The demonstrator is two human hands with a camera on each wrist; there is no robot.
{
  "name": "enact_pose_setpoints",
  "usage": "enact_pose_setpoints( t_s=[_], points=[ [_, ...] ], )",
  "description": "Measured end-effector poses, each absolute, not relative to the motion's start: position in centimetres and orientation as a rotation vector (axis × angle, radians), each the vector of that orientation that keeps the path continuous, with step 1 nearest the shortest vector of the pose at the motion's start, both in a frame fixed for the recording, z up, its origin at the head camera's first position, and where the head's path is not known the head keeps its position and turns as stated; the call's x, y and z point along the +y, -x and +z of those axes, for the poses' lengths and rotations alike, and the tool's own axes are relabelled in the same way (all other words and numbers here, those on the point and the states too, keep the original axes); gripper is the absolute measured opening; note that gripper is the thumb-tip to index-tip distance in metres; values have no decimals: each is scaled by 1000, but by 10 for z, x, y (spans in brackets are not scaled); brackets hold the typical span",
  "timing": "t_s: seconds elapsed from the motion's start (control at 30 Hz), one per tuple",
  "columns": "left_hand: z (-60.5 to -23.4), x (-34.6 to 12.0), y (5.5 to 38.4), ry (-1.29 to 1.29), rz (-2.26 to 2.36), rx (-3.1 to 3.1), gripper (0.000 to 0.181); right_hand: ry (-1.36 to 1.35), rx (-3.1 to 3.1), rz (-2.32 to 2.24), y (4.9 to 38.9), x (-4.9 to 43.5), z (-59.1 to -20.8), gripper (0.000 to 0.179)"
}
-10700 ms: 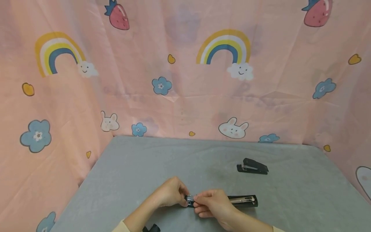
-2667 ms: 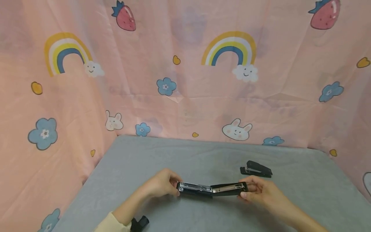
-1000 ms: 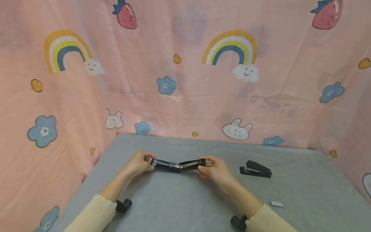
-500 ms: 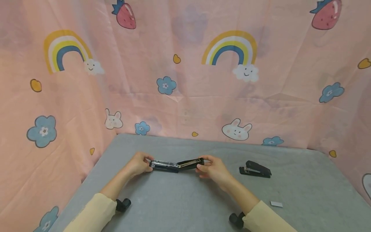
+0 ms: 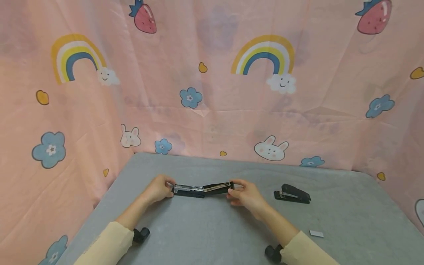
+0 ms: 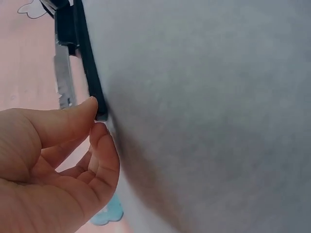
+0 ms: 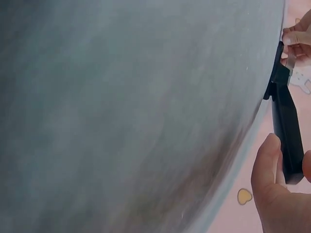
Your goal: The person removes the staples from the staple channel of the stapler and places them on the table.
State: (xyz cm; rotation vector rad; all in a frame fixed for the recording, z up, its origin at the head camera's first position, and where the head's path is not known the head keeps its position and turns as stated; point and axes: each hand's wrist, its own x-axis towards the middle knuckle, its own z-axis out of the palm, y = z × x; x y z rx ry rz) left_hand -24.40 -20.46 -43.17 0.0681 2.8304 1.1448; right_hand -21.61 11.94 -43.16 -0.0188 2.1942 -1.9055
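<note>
A black stapler (image 5: 188,194) is swung wide open between my hands, its silvery staple channel facing up. Its base lies to the left and its top arm (image 5: 218,188) rises slightly to the right. The left hand (image 5: 159,189) pinches the base's outer end between thumb and fingertips; the left wrist view shows the thumb (image 6: 68,119) on the base's edge. My right hand (image 5: 246,195) holds the far end of the top arm, and in the right wrist view fingers stand on both sides of that black arm (image 7: 287,131).
A second black stapler (image 5: 292,194) sits on the grey cloth-covered table (image 5: 205,235) to the right. Nearer lies a small pale strip (image 5: 316,233). Black wrist devices (image 5: 141,235) hang at both sleeves. A pink patterned curtain (image 5: 212,121) stands behind the table.
Since 2.7 s ago both hands have carried the opened stapler left and farther back; the pale strip has come into sight. Over the last half second it has barely moved, sinking slightly.
</note>
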Motion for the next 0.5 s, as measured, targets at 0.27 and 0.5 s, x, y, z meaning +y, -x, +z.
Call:
enact_pose_setpoints(
  t_s=[0.27, 0.5],
  points=[
    [-406, -212, 242, -128, 1184, 2776, 38, 18, 2242, -1861, 209, 138, -422, 55],
    [-385, -207, 233, -199, 1225, 2833, 43, 87, 2292, -1807, 198, 152, -409, 60]
  ],
)
